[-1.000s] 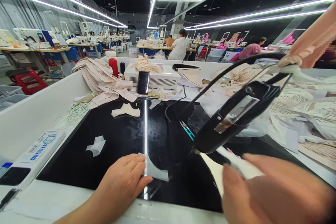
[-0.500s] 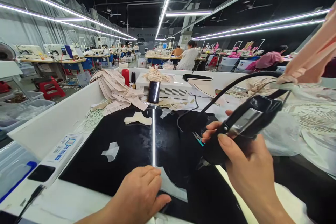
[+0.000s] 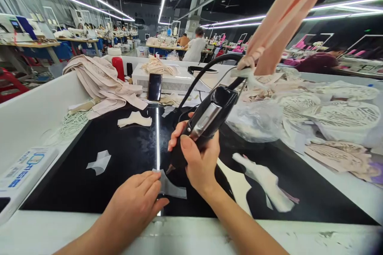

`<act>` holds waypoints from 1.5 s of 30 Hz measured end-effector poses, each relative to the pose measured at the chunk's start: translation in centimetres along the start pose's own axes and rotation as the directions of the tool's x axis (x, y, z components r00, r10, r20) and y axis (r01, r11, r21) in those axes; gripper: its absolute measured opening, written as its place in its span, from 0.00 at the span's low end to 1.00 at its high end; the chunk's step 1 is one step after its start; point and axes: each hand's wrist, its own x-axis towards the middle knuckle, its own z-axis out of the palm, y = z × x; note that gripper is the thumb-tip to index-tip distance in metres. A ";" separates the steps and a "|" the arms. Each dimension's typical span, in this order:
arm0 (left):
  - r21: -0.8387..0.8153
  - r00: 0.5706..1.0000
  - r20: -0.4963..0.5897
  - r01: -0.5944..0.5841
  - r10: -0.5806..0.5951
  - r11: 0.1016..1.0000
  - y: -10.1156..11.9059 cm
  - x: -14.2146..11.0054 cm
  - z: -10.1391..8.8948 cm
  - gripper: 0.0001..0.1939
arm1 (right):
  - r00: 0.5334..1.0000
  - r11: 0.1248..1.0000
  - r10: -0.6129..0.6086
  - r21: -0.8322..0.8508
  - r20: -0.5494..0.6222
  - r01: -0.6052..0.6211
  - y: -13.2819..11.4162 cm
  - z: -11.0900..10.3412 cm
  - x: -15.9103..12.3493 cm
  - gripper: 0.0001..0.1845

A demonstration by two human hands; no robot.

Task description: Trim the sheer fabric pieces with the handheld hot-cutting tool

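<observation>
nearest, the person's left hand [image 3: 136,193] lies palm down on the black surface [image 3: 72,191], fingers side by side and thumb spread away, the fingertips over one end of a curved translucent piece [image 3: 173,188]. just beside it, the right hand [image 3: 200,157] is wrapped around a black handheld tool [image 3: 211,113], which tilts with its lower end near that piece. to the right lie a cream cutout [image 3: 237,185], partly behind the right forearm, and a crumpled white strip [image 3: 266,183]; to the left, a small pale scrap [image 3: 99,162]. farther off rest a cream offcut [image 3: 134,119] and a clear plastic bag [image 3: 255,121]. a knotted peach cloth [image 3: 284,20] runs up from the tool's upper end. beyond, a phone [image 3: 154,87] leans against a vented white box [image 3: 179,81], with a red spool [image 3: 118,68] to its left. in the background, a person in white [image 3: 195,48] is near sewing tables.
</observation>
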 end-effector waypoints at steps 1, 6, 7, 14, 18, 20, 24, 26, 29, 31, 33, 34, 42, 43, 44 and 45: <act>-0.003 1.000 0.002 0.002 -0.002 1.000 0.0 0.0 0.0 0.23 | 1.000 1.000 -0.003 0.010 0.008 0.003 0.1 0.2 0.0 0.16; 0.002 1.000 -0.022 -0.011 0.011 1.000 0.0 -0.1 0.0 0.22 | 0.999 0.998 -0.049 0.031 0.015 0.048 0.7 0.4 0.0 0.14; 0.005 1.000 -0.026 -0.015 0.015 1.000 0.0 0.0 -0.1 0.22 | 0.998 0.998 -0.054 0.021 0.012 0.053 0.8 0.5 0.0 0.14; 0.021 1.000 -0.019 -0.021 0.021 1.000 0.1 0.3 -0.4 0.23 | 0.998 0.995 -0.058 -0.076 -0.005 0.058 1.3 0.4 -0.1 0.15; 0.014 1.000 -0.013 -0.016 0.016 1.000 0.1 0.2 -0.4 0.23 | 0.998 0.991 -0.062 -0.122 -0.029 0.058 1.3 0.4 -0.1 0.14; 0.016 1.000 -0.014 -0.018 0.018 1.000 0.0 0.2 -0.4 0.23 | 0.998 0.990 -0.051 -0.136 -0.043 0.044 1.3 0.5 -0.1 0.13; 0.033 0.999 -0.020 -0.035 0.035 0.999 -0.1 0.2 -0.3 0.22 | 0.999 0.998 -0.021 -0.057 -0.031 0.019 1.1 0.9 0.1 0.13; 0.031 0.999 -0.027 -0.033 0.034 0.999 -0.1 0.2 -0.3 0.22 | 1.000 1.000 -0.010 -0.005 -0.021 0.010 1.1 1.1 0.2 0.14; 0.023 0.999 -0.036 -0.027 0.028 0.999 0.0 0.2 -0.2 0.21 | 1.000 1.000 0.001 0.027 -0.011 -0.001 1.3 1.4 0.1 0.15; 0.024 0.999 -0.028 -0.029 0.030 0.999 0.0 0.2 -0.2 0.21 | 1.000 1.000 0.009 0.015 -0.014 -0.009 1.4 1.5 0.1 0.15; 0.023 0.999 -0.015 -0.028 0.028 0.999 0.0 0.1 -0.2 0.20 | 0.999 1.000 0.021 -0.007 -0.029 -0.021 1.4 1.5 0.0 0.14; 0.019 1.000 -0.012 -0.026 0.026 0.999 0.0 0.1 -0.2 0.20 | 0.999 0.999 0.027 -0.015 -0.039 -0.028 1.5 1.5 0.0 0.14; 0.018 1.000 -0.020 -0.016 0.016 1.000 0.1 0.2 -0.3 0.22 | 0.999 0.996 0.041 0.078 -0.030 -0.039 1.8 1.8 -0.1 0.15; 0.016 1.000 -0.020 -0.016 0.016 1.000 0.1 0.2 -0.3 0.22 | 0.999 0.996 0.034 0.085 -0.015 -0.033 1.9 1.9 -0.1 0.15; 0.014 1.000 -0.018 -0.014 0.015 1.000 0.1 0.3 -0.3 0.23 | 1.000 0.996 0.029 0.085 -0.003 -0.029 1.9 1.9 0.0 0.15; 0.012 1.000 -0.018 -0.011 0.012 1.000 0.1 0.3 -0.3 0.23 | 1.000 0.997 0.025 0.078 0.001 -0.025 2.0 2.0 0.0 0.14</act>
